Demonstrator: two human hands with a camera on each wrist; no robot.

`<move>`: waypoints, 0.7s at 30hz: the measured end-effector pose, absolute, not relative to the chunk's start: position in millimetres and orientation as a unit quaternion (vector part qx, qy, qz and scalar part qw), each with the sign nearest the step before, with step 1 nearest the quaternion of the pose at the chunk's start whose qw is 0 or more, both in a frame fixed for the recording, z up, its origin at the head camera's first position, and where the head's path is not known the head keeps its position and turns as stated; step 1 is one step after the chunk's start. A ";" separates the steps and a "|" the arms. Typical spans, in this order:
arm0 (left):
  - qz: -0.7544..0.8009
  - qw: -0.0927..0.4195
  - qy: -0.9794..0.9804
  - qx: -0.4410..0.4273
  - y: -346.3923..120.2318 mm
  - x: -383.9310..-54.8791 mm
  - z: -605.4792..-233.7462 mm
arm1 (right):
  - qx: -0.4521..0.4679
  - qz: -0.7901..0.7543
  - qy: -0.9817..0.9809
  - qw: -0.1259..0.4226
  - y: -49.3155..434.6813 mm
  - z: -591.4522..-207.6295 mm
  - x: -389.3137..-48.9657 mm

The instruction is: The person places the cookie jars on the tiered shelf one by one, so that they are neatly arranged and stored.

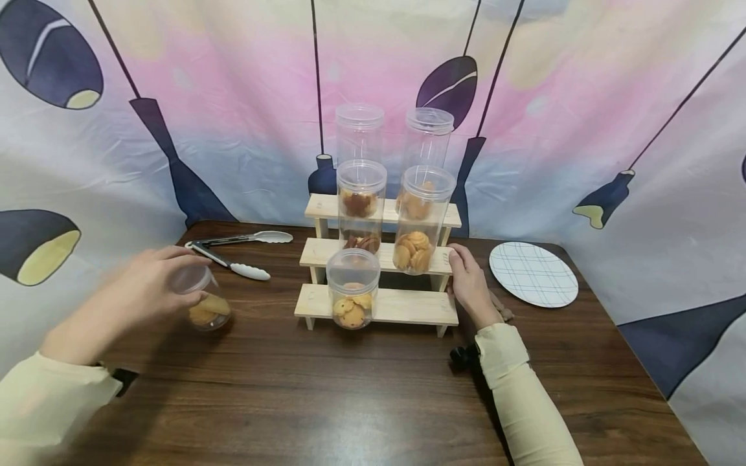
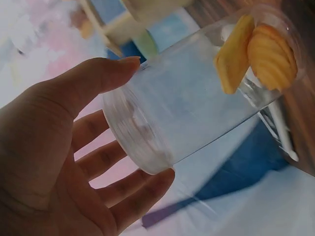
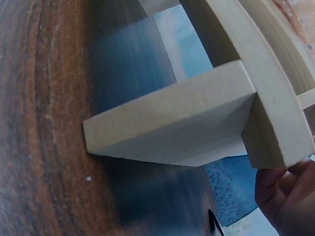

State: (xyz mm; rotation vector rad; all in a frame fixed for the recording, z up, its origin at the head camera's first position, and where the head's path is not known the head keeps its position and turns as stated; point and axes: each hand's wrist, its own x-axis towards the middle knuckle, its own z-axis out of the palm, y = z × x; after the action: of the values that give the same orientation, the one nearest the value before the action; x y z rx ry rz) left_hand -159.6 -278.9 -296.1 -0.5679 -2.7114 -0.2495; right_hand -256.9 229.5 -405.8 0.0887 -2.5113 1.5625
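My left hand (image 1: 146, 285) holds a clear lidded jar (image 1: 211, 310) by its lid, over the left of the table. In the left wrist view, thumb and fingers span the lid of this jar (image 2: 177, 113), and golden cookies (image 2: 270, 56) lie at its bottom. My right hand (image 1: 471, 285) grips the right end of the middle tier of a three-step wooden stand (image 1: 408, 310). In the right wrist view, the curled fingers of this hand (image 3: 290, 196) meet the end of a wooden board (image 3: 275, 108). A short cookie jar (image 1: 353, 288) stands on the lowest tier.
Two tall cookie jars stand on the middle tier, including the right one (image 1: 421, 220); two more are behind on the top tier. Metal tongs (image 1: 233, 255) lie at the left back. A checked white plate (image 1: 533, 275) is at the right. A patterned curtain (image 1: 262, 97) hangs behind.
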 end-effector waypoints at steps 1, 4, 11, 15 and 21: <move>-0.085 0.178 -0.958 -0.206 -272.4 -156.7 -293.8 | 0.030 0.526 -0.845 0.091 229.5 -405.3 -256.7; -0.074 0.168 -0.958 -0.219 -253.2 -147.8 -287.9 | 0.031 0.524 -0.847 0.089 229.3 -404.3 -255.8; -0.069 0.136 -0.955 -0.256 -207.6 -127.8 -281.8 | 0.026 0.524 -0.847 0.082 230.8 -406.0 -254.2; -0.065 0.151 -0.936 -0.310 -186.0 -120.9 -278.9 | 0.026 0.529 -0.844 0.081 230.2 -407.3 -254.2; -0.064 0.167 -0.911 -0.371 -158.0 -115.8 -270.7 | 0.024 0.530 -0.843 0.085 229.4 -406.0 -255.5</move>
State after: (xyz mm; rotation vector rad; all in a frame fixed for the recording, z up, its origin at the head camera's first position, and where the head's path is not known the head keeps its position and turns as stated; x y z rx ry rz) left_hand -115.8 -158.0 -270.7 -1.0566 -2.5930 -0.1818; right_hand -255.5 229.4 -406.0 0.0723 -2.5154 1.5800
